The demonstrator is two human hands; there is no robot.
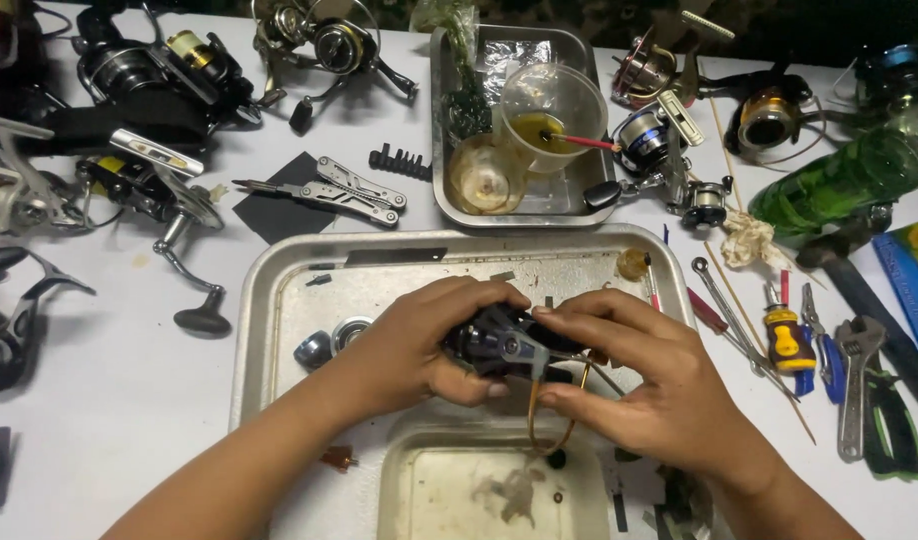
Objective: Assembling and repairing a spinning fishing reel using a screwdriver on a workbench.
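Both hands on the dark fishing reel body (501,345) over the middle of the big metal tray (279,290): my left hand (419,345) is clenched around its left end, my right hand (644,385) pinches its right side with thumb and fingertips by the thin bail wire (589,365). A silver knob part (324,345) sits near the tray's left edge, a smaller tray (479,495) at its near edge. On the table beyond the far edge: folding multi-tool (329,190), a second tray with a plastic cup (549,115); past the right edge, a yellow-handled screwdriver (785,335) and an adjustable wrench (855,385).
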